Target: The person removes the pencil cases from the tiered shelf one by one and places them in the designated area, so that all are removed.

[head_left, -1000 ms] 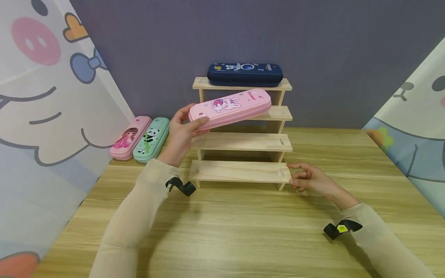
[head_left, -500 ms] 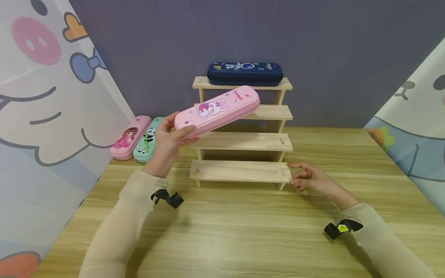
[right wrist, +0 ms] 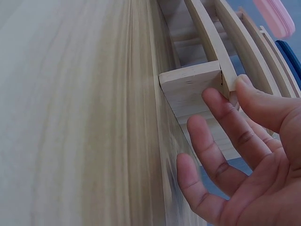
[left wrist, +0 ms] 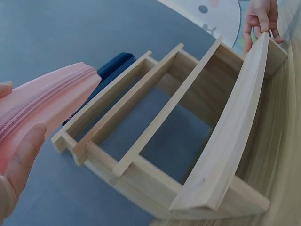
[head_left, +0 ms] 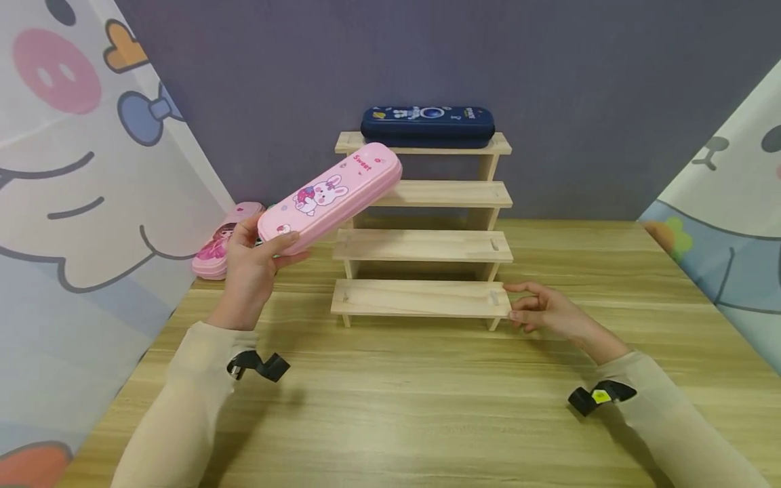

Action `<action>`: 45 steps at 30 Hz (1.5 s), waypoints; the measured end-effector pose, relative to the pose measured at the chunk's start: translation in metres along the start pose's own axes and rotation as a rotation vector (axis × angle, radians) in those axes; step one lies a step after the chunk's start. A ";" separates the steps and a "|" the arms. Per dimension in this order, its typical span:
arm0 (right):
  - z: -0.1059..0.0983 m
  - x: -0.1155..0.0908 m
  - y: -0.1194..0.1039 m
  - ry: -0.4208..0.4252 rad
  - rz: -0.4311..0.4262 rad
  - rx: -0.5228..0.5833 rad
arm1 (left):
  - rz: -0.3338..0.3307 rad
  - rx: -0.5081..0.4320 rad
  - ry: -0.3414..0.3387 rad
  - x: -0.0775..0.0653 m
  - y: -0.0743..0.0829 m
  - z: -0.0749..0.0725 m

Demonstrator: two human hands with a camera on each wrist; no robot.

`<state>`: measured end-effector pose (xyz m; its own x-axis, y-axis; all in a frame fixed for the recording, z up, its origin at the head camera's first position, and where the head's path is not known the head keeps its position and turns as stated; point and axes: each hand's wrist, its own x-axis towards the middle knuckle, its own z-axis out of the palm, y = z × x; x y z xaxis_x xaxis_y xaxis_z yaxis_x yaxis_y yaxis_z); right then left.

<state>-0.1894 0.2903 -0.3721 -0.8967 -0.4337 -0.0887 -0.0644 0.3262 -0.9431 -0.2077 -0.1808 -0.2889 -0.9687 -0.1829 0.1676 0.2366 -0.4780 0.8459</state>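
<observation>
My left hand [head_left: 247,274] grips a pink pencil case [head_left: 329,196] by its near end, thumb on the front edge. The case bears a rabbit picture and the word "Sweet"; its far end tilts up, left of and in front of a stepped wooden display stand [head_left: 421,297]. In the left wrist view the zipper side of the pink case [left wrist: 51,101] shows. With thumb and fingers, my right hand [head_left: 549,315] holds the right end of the stand's lowest shelf. A navy space-themed pencil case [head_left: 427,127] lies on the top shelf.
At the left of the table [head_left: 390,400], a pink pencil case with a girl picture [head_left: 212,261] lies by the cartoon-printed panel [head_left: 110,190]. The held case and left hand almost wholly hide a green one beside it. A grey wall [head_left: 549,102] stands behind.
My left hand has carried the pink rabbit pencil case left, away from the front of the stand, tilting it more steeply. It now covers most of the green case. My right hand stays put.
</observation>
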 end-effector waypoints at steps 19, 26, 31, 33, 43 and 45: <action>-0.002 0.005 -0.002 -0.006 -0.013 -0.023 | 0.227 -0.151 0.276 -0.005 -0.013 -0.024; -0.002 0.006 -0.002 -0.005 -0.016 -0.037 | 0.196 -0.171 0.390 0.003 -0.024 -0.029; -0.002 0.004 -0.001 -0.003 -0.013 -0.033 | 0.086 -0.155 0.460 0.008 -0.038 -0.034; -0.002 0.002 -0.001 -0.006 -0.009 -0.034 | 0.046 -0.124 0.475 0.009 -0.045 -0.035; -0.003 -0.002 0.002 -0.029 -0.049 -0.005 | -0.043 -0.106 0.508 0.018 -0.086 -0.054; -0.002 -0.002 0.003 -0.037 -0.059 0.007 | -0.069 -0.084 0.531 0.016 -0.088 -0.052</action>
<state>-0.1891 0.2939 -0.3743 -0.8745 -0.4830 -0.0451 -0.1130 0.2931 -0.9494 -0.2401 -0.1861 -0.3871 -0.8164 -0.5474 -0.1840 0.2001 -0.5670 0.7991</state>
